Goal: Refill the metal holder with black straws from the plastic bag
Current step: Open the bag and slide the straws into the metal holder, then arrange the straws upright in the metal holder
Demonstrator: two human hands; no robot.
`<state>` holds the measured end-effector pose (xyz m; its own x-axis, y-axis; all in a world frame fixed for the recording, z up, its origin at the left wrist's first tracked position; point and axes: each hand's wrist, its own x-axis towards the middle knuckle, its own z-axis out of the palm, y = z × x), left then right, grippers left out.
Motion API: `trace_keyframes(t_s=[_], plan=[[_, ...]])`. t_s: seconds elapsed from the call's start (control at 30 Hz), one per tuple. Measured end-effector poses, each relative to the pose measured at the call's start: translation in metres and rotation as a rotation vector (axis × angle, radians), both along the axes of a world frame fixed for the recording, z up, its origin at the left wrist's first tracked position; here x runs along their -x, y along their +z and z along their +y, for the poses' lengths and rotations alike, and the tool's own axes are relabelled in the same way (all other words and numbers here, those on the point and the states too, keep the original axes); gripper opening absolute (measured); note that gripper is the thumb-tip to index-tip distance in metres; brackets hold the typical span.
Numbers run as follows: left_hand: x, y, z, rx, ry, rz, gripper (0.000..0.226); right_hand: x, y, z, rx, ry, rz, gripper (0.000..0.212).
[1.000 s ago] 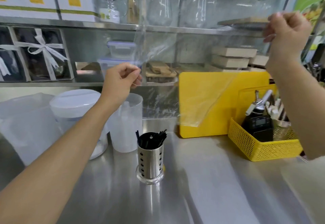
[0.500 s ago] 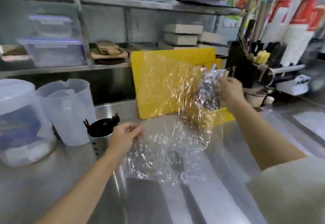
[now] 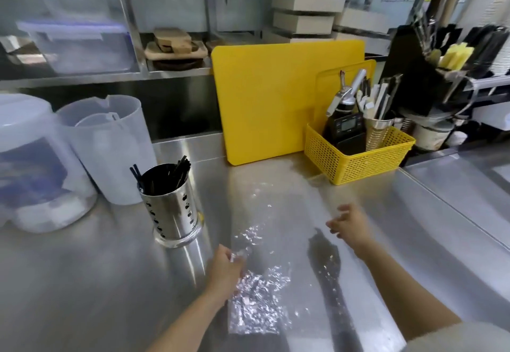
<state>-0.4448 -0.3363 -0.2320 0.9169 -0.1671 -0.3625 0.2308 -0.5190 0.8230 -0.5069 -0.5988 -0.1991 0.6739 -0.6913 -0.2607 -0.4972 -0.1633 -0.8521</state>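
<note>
Holder [image 3: 172, 208] is already holding straws [image 3: 165, 176]; left hand [image 3: 225, 267] is pinching the probably empty bag [image 3: 256, 291], right hand [image 3: 350, 226] hovering open, holding nothing.

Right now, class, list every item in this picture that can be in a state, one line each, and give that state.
Metal holder: upright, filled with black straws.
Plastic bag: crumpled flat on the counter, looks empty.
Left hand: pinching the bag's edge.
Right hand: open, holding nothing.
Pitcher: upright, no lid.
Cutting board: standing on edge.
Yellow basket: holds tools.
</note>
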Motion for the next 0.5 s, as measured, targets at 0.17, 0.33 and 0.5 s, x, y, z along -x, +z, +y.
trace_keyframes(t_s=[0.17, 0.33, 0.5], plan=[[0.008, -0.01, -0.002, -0.308, -0.221, 0.002, 0.025, -0.009, -0.032, -0.004, 0.276, 0.095, 0.156, 0.041], [0.001, -0.001, 0.0, -0.501, -0.383, 0.019, 0.046, -0.016, -0.044, -0.014, 0.557, 0.243, 0.433, 0.027], [-0.017, 0.025, 0.024, -0.541, -0.528, 0.159, 0.032, -0.036, -0.013, -0.023, 0.717, 0.371, 0.581, 0.044]])
